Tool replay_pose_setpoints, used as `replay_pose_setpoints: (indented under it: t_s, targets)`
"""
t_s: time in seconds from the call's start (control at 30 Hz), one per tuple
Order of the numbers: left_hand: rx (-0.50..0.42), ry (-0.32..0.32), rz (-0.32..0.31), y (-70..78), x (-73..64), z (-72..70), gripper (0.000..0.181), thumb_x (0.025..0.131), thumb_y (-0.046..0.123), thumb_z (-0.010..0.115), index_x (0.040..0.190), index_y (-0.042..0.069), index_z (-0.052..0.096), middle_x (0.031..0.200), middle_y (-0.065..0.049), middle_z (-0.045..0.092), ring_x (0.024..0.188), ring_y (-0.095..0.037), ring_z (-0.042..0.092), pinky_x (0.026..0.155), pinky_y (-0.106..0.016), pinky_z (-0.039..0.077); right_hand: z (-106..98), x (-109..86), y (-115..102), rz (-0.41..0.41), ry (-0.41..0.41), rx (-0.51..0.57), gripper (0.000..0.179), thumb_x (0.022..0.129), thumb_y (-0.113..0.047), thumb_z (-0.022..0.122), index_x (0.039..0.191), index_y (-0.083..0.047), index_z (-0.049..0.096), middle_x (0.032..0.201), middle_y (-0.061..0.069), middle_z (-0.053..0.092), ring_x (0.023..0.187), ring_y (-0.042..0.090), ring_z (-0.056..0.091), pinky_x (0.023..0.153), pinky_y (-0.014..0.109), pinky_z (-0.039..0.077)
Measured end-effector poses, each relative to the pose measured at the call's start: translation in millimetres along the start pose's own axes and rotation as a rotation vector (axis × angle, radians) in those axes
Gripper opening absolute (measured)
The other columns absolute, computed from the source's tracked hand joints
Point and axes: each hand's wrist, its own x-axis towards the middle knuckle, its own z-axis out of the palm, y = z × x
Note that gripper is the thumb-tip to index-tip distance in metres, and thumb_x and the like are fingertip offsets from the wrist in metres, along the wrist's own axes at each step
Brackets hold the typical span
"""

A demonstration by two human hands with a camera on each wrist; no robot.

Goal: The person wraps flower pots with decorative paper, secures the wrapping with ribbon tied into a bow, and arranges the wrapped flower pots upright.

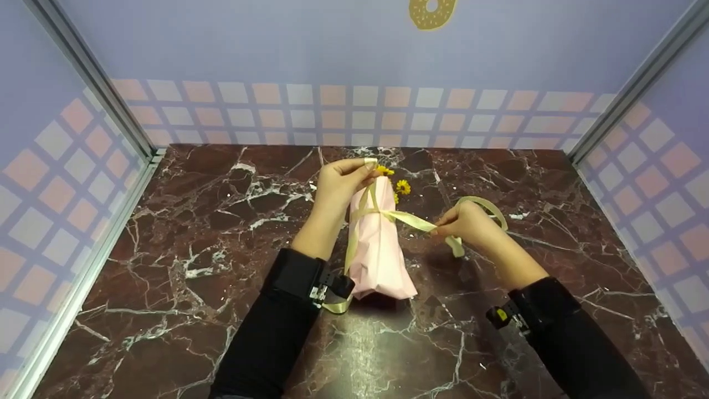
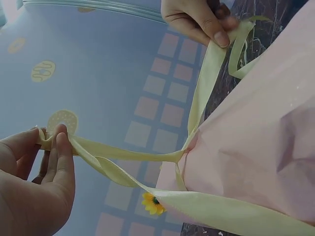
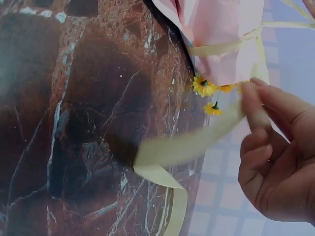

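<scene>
A bouquet wrapped in pale pink paper (image 1: 379,252) lies on the dark marbled table, its small yellow flowers (image 1: 403,187) showing at the far end. Pale yellow ribbon (image 1: 409,220) circles the wrap below the flowers and crosses at the front. With thumb and fingers my left hand (image 1: 344,180) pinches one end of the ribbon, drawn up and away from the crossing, as the left wrist view shows. My right hand (image 1: 468,223) pinches the other end out to the right, its loose tail curling past the hand. Both stretches between hands and crossing look taut.
The marbled table (image 1: 221,310) reaches to a lilac back wall (image 1: 266,50) with pink and white squares. Similar side walls (image 1: 653,183) stand left and right. A ribbon tail (image 1: 338,306) lies near the bouquet's near left end.
</scene>
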Motion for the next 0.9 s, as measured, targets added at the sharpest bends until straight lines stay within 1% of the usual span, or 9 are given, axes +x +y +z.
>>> replay_pose_setpoints:
  t_s: [0.13, 0.27, 0.37, 0.47, 0.5, 0.57, 0.7, 0.8, 0.9]
  targets:
    - [-0.026, 0.008, -0.005, 0.0, 0.0, 0.5, 0.019, 0.089, -0.008, 0.064, 0.107, -0.014, 0.066, 0.102, -0.028, 0.067, 0.077, -0.016, 0.069, 0.081, -0.030, 0.056, 3, 3.5, -3, 0.022, 0.031, 0.004, 0.023, 0.091, -0.020, 0.071, 0.091, 0.002, 0.077, 0.074, 0.014, 0.071, 0.060, 0.017, 0.061, 0.054, 0.025, 0.050]
    - [-0.033, 0.007, 0.002, -0.4, -0.1, 1.2, 0.018, 0.089, -0.010, 0.063, 0.106, -0.015, 0.066, 0.100, -0.028, 0.067, 0.075, -0.015, 0.068, 0.081, -0.030, 0.056, 7, 7.3, -7, 0.037, 0.110, -0.011, 0.031, 0.095, -0.024, 0.065, 0.081, 0.002, 0.077, 0.063, 0.009, 0.067, 0.047, 0.011, 0.052, 0.044, 0.022, 0.041]
    - [-0.028, 0.001, 0.013, -0.9, -0.2, 1.5, 0.018, 0.089, -0.010, 0.063, 0.106, -0.015, 0.066, 0.101, -0.029, 0.067, 0.075, -0.015, 0.068, 0.081, -0.031, 0.056, 10, 10.9, -12, 0.043, 0.163, -0.049, 0.022, 0.091, -0.017, 0.070, 0.080, 0.000, 0.077, 0.064, 0.010, 0.066, 0.042, 0.009, 0.045, 0.042, 0.022, 0.035]
    - [-0.028, -0.001, 0.012, -1.1, 0.1, 1.6, 0.018, 0.089, -0.010, 0.063, 0.107, -0.015, 0.066, 0.101, -0.028, 0.067, 0.075, -0.015, 0.069, 0.081, -0.031, 0.056, 11, 17.3, -17, 0.032, 0.191, -0.048, 0.011, 0.087, -0.009, 0.070, 0.090, 0.000, 0.077, 0.077, 0.012, 0.071, 0.054, 0.012, 0.055, 0.049, 0.023, 0.043]
    - [-0.026, -0.001, 0.011, -1.0, 0.3, 1.6, 0.018, 0.089, -0.010, 0.063, 0.107, -0.014, 0.066, 0.100, -0.027, 0.068, 0.075, -0.015, 0.069, 0.081, -0.031, 0.056, 12, 19.9, -18, 0.025, 0.198, -0.039, 0.013, 0.086, -0.005, 0.069, 0.095, 0.001, 0.076, 0.083, 0.013, 0.071, 0.060, 0.013, 0.057, 0.052, 0.024, 0.044]
    - [-0.026, 0.000, 0.009, -1.3, 0.1, 1.4, 0.018, 0.089, -0.010, 0.063, 0.107, -0.014, 0.066, 0.101, -0.027, 0.068, 0.075, -0.015, 0.069, 0.081, -0.030, 0.056, 14, 25.0, -21, 0.011, 0.205, -0.020, 0.023, 0.084, 0.002, 0.066, 0.105, 0.002, 0.074, 0.093, 0.015, 0.071, 0.070, 0.015, 0.058, 0.057, 0.023, 0.045]
    - [-0.021, -0.011, 0.015, -1.0, -0.9, 0.2, 0.018, 0.090, -0.010, 0.062, 0.107, -0.014, 0.066, 0.105, -0.031, 0.065, 0.076, -0.015, 0.069, 0.081, -0.030, 0.056, 18, 34.3, -28, -0.021, 0.199, 0.003, 0.050, 0.077, 0.012, 0.058, 0.125, 0.000, 0.064, 0.091, 0.020, 0.066, 0.061, 0.016, 0.047, 0.051, 0.023, 0.039]
    - [-0.001, -0.020, 0.019, 0.0, -1.9, -0.6, 0.018, 0.091, -0.008, 0.062, 0.108, -0.013, 0.066, 0.108, -0.033, 0.063, 0.077, -0.015, 0.068, 0.082, -0.030, 0.056, 22, 40.2, -33, -0.077, 0.199, -0.003, 0.061, 0.073, 0.015, 0.055, 0.133, -0.001, 0.059, 0.100, 0.021, 0.064, 0.062, 0.017, 0.046, 0.051, 0.024, 0.039]
    - [0.013, -0.022, 0.019, 1.3, -2.5, -0.6, 0.018, 0.091, -0.007, 0.062, 0.107, -0.013, 0.067, 0.107, -0.032, 0.064, 0.077, -0.014, 0.068, 0.082, -0.031, 0.056, 25, 45.7, -38, -0.144, 0.200, 0.000, 0.066, 0.073, 0.018, 0.051, 0.136, -0.002, 0.056, 0.121, 0.020, 0.061, 0.074, 0.020, 0.053, 0.056, 0.025, 0.043]
